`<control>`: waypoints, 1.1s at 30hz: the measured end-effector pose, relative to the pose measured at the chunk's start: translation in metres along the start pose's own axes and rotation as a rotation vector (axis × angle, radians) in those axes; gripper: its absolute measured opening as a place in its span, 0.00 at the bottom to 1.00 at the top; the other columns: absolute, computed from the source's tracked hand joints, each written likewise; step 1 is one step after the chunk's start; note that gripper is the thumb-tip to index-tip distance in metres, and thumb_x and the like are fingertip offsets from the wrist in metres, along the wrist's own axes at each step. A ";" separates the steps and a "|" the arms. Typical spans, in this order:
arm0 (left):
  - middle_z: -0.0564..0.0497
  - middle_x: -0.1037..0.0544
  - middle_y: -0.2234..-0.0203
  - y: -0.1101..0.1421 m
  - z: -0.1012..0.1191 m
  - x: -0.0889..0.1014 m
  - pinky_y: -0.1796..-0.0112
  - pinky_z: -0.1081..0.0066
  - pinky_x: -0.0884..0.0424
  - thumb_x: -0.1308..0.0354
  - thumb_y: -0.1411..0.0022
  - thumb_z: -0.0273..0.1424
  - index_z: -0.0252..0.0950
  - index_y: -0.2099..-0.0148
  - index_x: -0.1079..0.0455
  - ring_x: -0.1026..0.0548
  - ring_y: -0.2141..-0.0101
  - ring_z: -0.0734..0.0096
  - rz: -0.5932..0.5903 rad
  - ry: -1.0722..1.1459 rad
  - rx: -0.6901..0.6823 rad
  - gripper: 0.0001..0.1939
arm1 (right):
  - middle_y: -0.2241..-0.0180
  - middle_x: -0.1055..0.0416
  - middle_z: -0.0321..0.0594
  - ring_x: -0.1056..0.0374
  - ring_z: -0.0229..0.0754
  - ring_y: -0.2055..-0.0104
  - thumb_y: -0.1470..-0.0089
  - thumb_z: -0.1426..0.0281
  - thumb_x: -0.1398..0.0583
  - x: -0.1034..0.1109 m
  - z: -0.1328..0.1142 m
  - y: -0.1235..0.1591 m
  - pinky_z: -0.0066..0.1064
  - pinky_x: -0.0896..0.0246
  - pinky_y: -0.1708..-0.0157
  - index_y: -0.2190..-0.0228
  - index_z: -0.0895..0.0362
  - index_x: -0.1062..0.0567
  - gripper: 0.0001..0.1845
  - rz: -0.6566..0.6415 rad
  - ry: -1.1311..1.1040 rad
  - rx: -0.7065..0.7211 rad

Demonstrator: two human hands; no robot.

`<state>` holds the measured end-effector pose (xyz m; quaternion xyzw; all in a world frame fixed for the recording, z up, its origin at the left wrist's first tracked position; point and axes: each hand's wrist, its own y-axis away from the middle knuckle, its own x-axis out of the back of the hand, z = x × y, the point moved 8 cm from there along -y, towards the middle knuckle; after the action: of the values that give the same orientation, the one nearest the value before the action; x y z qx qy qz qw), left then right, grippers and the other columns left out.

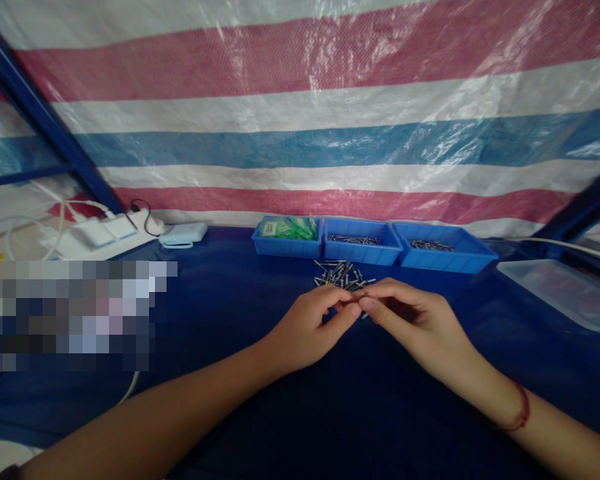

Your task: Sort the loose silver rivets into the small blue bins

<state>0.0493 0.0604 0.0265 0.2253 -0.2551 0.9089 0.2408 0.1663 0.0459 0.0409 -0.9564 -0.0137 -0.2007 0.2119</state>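
Beyond your pile of metal pins [341, 275] hangs the striped sheet [300, 143]; beneath the pile spreads the blue table [230, 293]. Three blue bins [363, 253] stand just behind it. At its near side, your left hand [313, 327] and right hand [420, 320] meet, fingertips pinched closed; what they grasp, you cannot tell.

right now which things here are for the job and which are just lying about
Likely for the job:
left hand
right hand
metal piece pile
middle bin
right bin

Seemingly lying about:
power strip
light blue case
clear plastic tray
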 end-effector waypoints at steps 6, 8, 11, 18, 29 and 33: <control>0.52 0.27 0.70 0.000 0.001 -0.001 0.66 0.74 0.35 0.50 0.36 0.31 0.35 0.64 0.31 0.29 0.68 0.74 -0.012 -0.001 0.004 0.09 | 0.71 0.25 0.38 0.30 0.39 0.71 0.51 0.64 0.38 -0.001 0.000 0.000 0.30 0.33 0.73 0.72 0.54 0.24 0.07 -0.008 0.007 0.004; 0.52 0.26 0.70 0.000 0.001 0.000 0.66 0.74 0.35 0.50 0.36 0.31 0.35 0.64 0.31 0.29 0.68 0.74 -0.006 -0.002 0.004 0.08 | 0.71 0.25 0.38 0.30 0.39 0.71 0.50 0.64 0.39 -0.001 0.001 0.000 0.30 0.33 0.73 0.72 0.54 0.25 0.07 -0.011 0.007 0.006; 0.53 0.26 0.70 0.000 0.001 0.001 0.66 0.74 0.35 0.49 0.36 0.31 0.35 0.64 0.31 0.29 0.68 0.73 0.011 -0.007 0.007 0.07 | 0.71 0.25 0.38 0.30 0.40 0.70 0.50 0.63 0.39 0.000 0.001 0.001 0.30 0.33 0.72 0.71 0.54 0.24 0.07 -0.009 0.007 0.012; 0.53 0.28 0.69 0.001 -0.003 0.009 0.65 0.73 0.35 0.45 0.39 0.29 0.36 0.63 0.31 0.30 0.67 0.73 0.126 -0.024 0.026 0.04 | 0.73 0.27 0.38 0.32 0.38 0.73 0.50 0.64 0.39 0.003 0.000 0.000 0.29 0.36 0.75 0.70 0.54 0.24 0.07 0.028 0.049 0.029; 0.52 0.28 0.68 0.002 0.003 0.019 0.64 0.73 0.35 0.44 0.41 0.27 0.36 0.64 0.33 0.30 0.66 0.73 0.223 -0.045 -0.028 0.01 | 0.71 0.27 0.39 0.31 0.39 0.70 0.48 0.64 0.40 0.000 0.007 -0.001 0.29 0.36 0.73 0.69 0.54 0.24 0.08 -0.014 0.082 0.024; 0.51 0.27 0.67 0.003 0.002 0.021 0.62 0.70 0.35 0.44 0.41 0.29 0.36 0.63 0.33 0.29 0.64 0.71 0.240 -0.062 -0.005 0.03 | 0.70 0.27 0.39 0.31 0.40 0.69 0.48 0.63 0.40 -0.001 0.005 -0.003 0.30 0.36 0.71 0.70 0.55 0.23 0.09 -0.033 0.062 0.015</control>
<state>0.0319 0.0637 0.0378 0.2208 -0.2897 0.9232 0.1228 0.1669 0.0503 0.0376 -0.9477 -0.0245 -0.2335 0.2161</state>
